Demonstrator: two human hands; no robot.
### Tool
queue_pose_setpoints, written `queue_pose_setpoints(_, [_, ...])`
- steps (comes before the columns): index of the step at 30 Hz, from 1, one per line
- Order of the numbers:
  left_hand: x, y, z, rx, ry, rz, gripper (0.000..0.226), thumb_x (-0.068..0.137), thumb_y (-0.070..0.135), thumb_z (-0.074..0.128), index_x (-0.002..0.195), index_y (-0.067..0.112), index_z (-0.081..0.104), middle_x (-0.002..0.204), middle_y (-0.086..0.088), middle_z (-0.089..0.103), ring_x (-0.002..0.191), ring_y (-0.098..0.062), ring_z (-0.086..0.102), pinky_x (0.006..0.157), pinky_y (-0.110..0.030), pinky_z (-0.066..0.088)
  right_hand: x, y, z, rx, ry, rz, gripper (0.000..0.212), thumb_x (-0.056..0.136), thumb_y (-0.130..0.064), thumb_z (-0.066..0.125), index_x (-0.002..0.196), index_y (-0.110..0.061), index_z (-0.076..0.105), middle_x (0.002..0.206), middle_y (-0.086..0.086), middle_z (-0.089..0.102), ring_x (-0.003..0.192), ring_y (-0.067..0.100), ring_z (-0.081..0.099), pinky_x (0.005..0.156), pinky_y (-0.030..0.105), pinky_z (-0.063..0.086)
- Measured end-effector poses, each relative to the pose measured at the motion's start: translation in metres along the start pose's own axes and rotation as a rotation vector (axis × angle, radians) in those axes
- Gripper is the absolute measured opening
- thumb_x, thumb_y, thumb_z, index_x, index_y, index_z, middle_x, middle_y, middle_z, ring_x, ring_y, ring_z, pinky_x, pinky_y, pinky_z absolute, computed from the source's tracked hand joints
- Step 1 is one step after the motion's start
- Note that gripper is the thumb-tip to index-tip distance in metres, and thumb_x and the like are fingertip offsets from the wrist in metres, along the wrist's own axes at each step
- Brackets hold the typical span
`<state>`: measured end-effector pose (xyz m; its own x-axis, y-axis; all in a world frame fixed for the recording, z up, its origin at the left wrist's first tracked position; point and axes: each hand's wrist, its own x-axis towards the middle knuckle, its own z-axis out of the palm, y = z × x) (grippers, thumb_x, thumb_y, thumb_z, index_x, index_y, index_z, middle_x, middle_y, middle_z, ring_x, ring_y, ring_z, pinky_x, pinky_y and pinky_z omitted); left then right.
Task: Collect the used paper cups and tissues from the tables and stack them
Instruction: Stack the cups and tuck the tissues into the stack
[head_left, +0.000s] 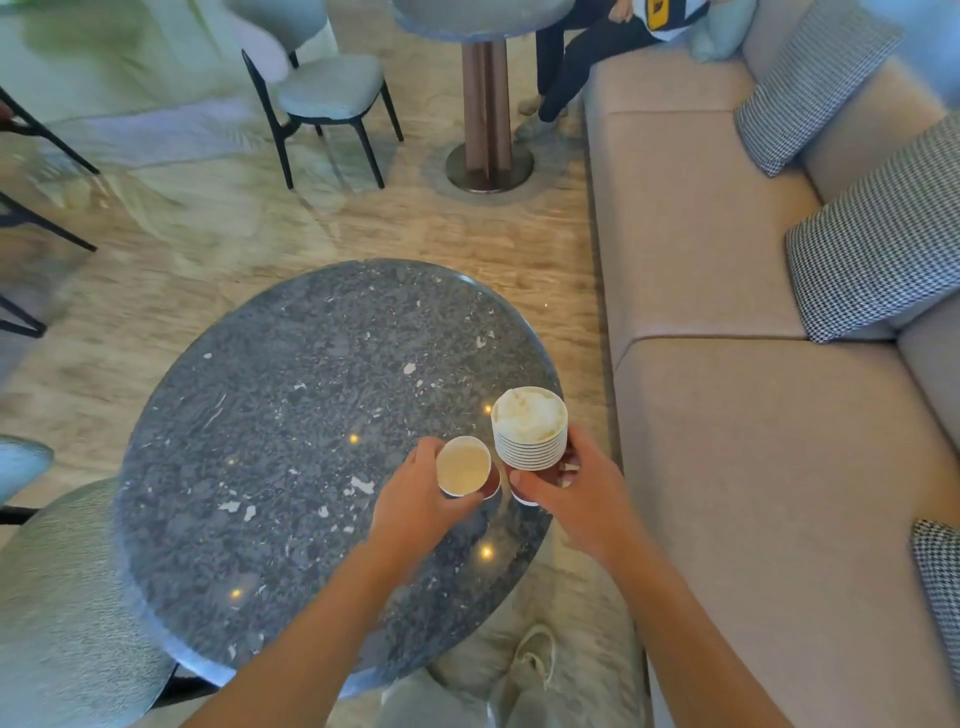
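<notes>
Paper cup (463, 465), single, mouth up, was held in the left hand (415, 496), with fingers curled round its wall. The right hand (571, 483) gripped the lower part of the cup stack (530, 449). A crumpled tissue (529, 415) filled the top cup. Both loads hung just above the right edge of the round stone counter (291, 441). The single cup was almost touching the stack, on the side toward the counter's middle.

Judgement: the step in hand was joining the single cup to the stack.
- With the tissue filling the top, the cleaner route looked like seating the stack's base into the single cup from below.
- Axes should be lined up first, and the stack kept upright so the tissue stays put.
- The push should be straight and light, since thin rims would likely buckle under a skewed push.

Not resolved:
- Both cup bases were covered by fingers.
- The number of nested cups could not be counted below the visible rims.
- The single cup's inside looked pale, but dregs could not be ruled out.
- The second counter (483, 18), beyond the stone counter's far side, was cut off by the frame, so nothing could be said of its top.
</notes>
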<state>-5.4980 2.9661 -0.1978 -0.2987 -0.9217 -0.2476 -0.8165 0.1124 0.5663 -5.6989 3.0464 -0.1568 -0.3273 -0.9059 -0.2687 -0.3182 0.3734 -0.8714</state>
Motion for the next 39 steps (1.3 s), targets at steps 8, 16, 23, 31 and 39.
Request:
queue_pose_setpoints(8, [-0.023, 0.008, -0.089, -0.37, 0.185, 0.042, 0.072, 0.061, 0.05, 0.089, 0.115, 0.038, 0.044, 0.111, 0.021, 0.059, 0.102, -0.001, 0.061, 0.088, -0.035, 0.055, -0.009, -0.022, 0.01, 0.009, -0.01, -0.043, 0.06, 0.074, -0.037, 0.091, 0.123, -0.046, 0.057, 0.107, -0.026, 0.071, 0.103, -0.002, 0.067, 0.08, 0.016, 0.05])
queue_pose_setpoints(16, [-0.06, 0.039, -0.178, -0.498, 0.365, 0.156, 0.068, 0.068, 0.032, 0.089, 0.123, 0.032, 0.048, 0.113, 0.017, 0.063, 0.099, 0.001, 0.063, 0.086, -0.028, 0.056, -0.016, -0.068, 0.036, -0.025, -0.109, -0.155, 0.056, 0.076, -0.041, 0.089, 0.119, -0.049, 0.055, 0.108, -0.029, 0.07, 0.102, -0.006, 0.067, 0.084, 0.018, 0.052])
queue_pose_setpoints(23, [-0.101, 0.018, -0.225, -0.524, 0.595, 0.155, 0.064, 0.067, 0.04, 0.087, 0.118, 0.037, 0.049, 0.114, 0.021, 0.061, 0.1, 0.002, 0.062, 0.084, -0.03, 0.055, -0.023, -0.104, 0.068, -0.089, -0.199, -0.259, 0.056, 0.075, -0.039, 0.091, 0.121, -0.039, 0.059, 0.107, -0.023, 0.073, 0.096, -0.013, 0.065, 0.078, 0.013, 0.049])
queue_pose_setpoints(31, [-0.13, -0.021, -0.251, -0.552, 0.543, 0.171, 0.063, 0.067, 0.042, 0.087, 0.119, 0.032, 0.053, 0.109, 0.017, 0.066, 0.097, -0.003, 0.065, 0.081, -0.029, 0.054, -0.048, -0.138, 0.128, -0.107, -0.296, -0.313, 0.053, 0.075, -0.035, 0.091, 0.118, -0.043, 0.06, 0.102, -0.031, 0.072, 0.095, -0.008, 0.069, 0.075, 0.012, 0.052])
queue_pose_setpoints(39, [-0.154, -0.07, -0.28, -0.538, 0.507, 0.177, 0.063, 0.07, 0.043, 0.086, 0.121, 0.033, 0.053, 0.111, 0.019, 0.066, 0.101, -0.003, 0.064, 0.087, -0.033, 0.055, -0.076, -0.16, 0.183, -0.142, -0.328, -0.317, 0.053, 0.075, -0.04, 0.089, 0.119, -0.043, 0.06, 0.106, -0.025, 0.073, 0.098, -0.008, 0.067, 0.082, 0.016, 0.052])
